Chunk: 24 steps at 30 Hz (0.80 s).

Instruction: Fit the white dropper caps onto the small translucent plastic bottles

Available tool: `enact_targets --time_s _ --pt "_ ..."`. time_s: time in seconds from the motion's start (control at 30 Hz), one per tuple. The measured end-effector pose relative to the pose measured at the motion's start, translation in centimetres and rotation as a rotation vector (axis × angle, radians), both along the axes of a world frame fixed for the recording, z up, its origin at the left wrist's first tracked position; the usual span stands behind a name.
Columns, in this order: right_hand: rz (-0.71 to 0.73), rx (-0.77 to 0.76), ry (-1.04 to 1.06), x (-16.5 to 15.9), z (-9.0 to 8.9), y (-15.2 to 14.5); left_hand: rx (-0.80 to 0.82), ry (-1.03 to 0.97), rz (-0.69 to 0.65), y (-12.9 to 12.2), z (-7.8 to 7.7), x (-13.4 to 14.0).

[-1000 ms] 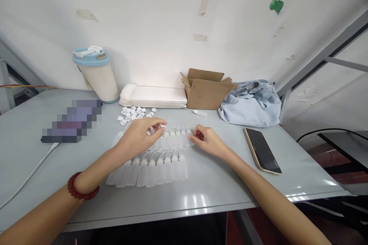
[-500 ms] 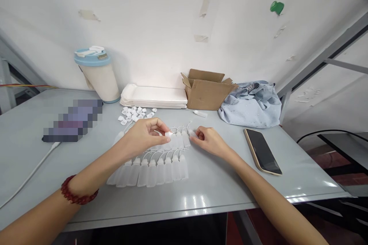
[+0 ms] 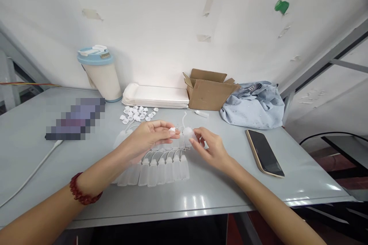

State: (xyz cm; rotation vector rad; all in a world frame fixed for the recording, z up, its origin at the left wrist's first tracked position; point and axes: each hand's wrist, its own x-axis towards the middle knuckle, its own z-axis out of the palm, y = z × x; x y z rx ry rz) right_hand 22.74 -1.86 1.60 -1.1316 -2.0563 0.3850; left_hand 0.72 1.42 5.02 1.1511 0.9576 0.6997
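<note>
Between the thumb and fingers of my left hand (image 3: 156, 134) is a small white cap (image 3: 172, 129). My right hand (image 3: 211, 143) pinches a translucent squeeze bottle (image 3: 188, 134) with a thin curved tube rising from its top. The bottle is tilted and close to the cap, with a gap between them. Below my hands lies a row of similar squeeze bottles (image 3: 161, 171) with bent tubes. A second row behind it is partly hidden by my left hand. A heap of white caps (image 3: 139, 113) lies beyond my left hand.
Along the wall stand a tumbler (image 3: 103, 76), a stack of white envelopes (image 3: 158, 97), an open cardboard box (image 3: 208, 93) and a bundled blue cloth (image 3: 253, 107). One phone (image 3: 265, 154) lies at right; a blurred device (image 3: 76, 120) with a cable lies at left.
My right hand has lifted the bottle off the end of the back row, turning its tube upward. My left hand has shifted slightly right with the cap.
</note>
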Motion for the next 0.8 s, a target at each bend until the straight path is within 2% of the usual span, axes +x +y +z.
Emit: enact_targets --time_s 0.07,0.23,0.33,0.47,0.67,0.8 --pt "0.07 -0.083 0.072 -0.5 0.4 -0.6 -0.024 -0.024 -0.012 -0.2 0.0 0.2" --pt "0.259 -0.538 0.397 -1.2 1.0 -1.1 0.009 -0.077 -0.086 -0.7 0.0 0.6" --pt "0.327 -0.704 0.512 -1.2 1.0 -0.9 0.04 -0.104 -0.123 -1.1 0.0 0.8" --pt "0.361 -0.8 0.585 -1.2 0.9 -0.6 0.086 -0.111 -0.156 -1.5 0.0 0.9" --pt "0.397 -0.871 0.662 -1.1 0.8 -0.4 0.213 0.011 -0.217 -1.7 0.1 1.1" --pt "0.425 -0.909 0.681 -1.1 0.8 -0.4 0.238 0.041 -0.208 -1.5 -0.1 1.1"
